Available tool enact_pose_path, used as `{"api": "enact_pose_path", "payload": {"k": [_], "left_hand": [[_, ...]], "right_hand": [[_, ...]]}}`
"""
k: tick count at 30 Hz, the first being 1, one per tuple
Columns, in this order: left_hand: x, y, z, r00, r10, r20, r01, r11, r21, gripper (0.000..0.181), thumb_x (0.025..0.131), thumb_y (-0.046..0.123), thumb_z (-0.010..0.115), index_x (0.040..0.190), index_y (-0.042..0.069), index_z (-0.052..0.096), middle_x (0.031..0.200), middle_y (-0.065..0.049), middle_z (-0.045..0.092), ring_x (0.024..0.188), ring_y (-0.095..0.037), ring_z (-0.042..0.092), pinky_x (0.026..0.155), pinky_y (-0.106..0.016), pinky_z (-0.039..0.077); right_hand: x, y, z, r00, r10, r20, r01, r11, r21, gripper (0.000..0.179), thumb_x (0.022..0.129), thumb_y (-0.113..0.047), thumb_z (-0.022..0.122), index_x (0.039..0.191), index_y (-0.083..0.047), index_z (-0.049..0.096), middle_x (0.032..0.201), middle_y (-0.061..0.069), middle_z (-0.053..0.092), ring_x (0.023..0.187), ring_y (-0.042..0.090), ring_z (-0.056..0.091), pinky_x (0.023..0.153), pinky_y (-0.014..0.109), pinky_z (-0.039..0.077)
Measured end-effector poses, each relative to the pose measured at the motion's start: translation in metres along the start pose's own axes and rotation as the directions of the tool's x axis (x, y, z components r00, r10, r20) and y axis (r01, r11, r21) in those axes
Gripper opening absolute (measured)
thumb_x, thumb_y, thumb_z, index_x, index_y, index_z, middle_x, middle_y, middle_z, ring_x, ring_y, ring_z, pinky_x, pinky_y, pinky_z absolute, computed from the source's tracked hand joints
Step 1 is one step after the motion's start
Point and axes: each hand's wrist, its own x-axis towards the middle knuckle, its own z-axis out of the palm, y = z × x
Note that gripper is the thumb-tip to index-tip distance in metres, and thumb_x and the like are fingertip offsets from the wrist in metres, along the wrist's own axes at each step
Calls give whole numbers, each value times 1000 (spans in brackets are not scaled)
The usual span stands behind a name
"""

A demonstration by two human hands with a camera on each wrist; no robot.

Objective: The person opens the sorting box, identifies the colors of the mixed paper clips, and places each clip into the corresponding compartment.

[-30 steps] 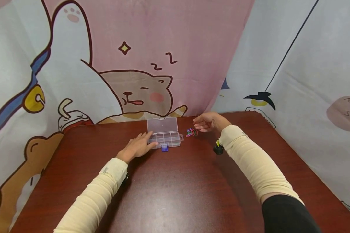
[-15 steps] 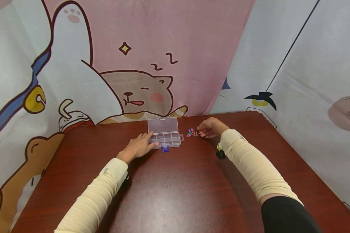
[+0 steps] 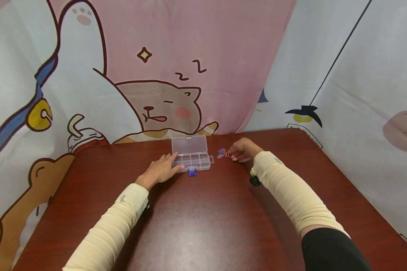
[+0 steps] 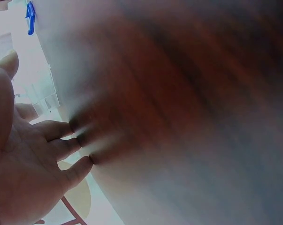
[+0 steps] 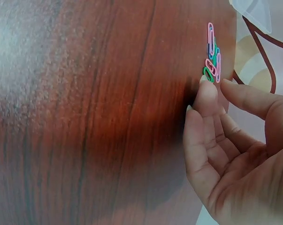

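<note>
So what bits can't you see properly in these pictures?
Head view: a corner of the open box, covered by the left hand.
Head view: the number of paper clips; they're too small.
Right wrist view: whether the right hand grips the green clip; fingertips hide its end.
Left wrist view: the table, blurred; part of the box, cut off by the left edge.

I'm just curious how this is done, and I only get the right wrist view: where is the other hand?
Observer: The left hand is at the left end of a clear divided box.
Visitor: Is that box closed?
Observer: No, its lid is swung open at the back.
Visitor: Does it have any colour on it?
Observer: Yes, a blue latch at the front edge.
</note>
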Motion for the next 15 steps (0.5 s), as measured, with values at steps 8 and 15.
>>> {"api": "enact_pose_path", "payload": {"k": [8, 15], "left_hand": [[2, -1, -1, 1000, 4, -5, -4, 1000, -9, 77, 98, 60, 40, 157, 15, 19, 158, -21, 26, 146, -41, 20, 111, -65, 19], [2, -3, 1, 1000, 4, -4, -4, 1000, -2, 77, 98, 60, 40, 157, 14, 19, 157, -21, 26, 145, -42, 21, 111, -66, 20]], "right_hand": [[0, -2, 3, 995, -53, -79, 47, 996, -77, 21, 90, -17, 64, 97, 0, 71, 70, 5, 70, 65, 17, 69, 67, 36, 56], [5, -2, 11, 985, -72, -157, 42, 982, -183, 17, 87, -16, 66, 89, 0, 71, 67, 6, 69, 60, 18, 70, 63, 37, 57]]}}
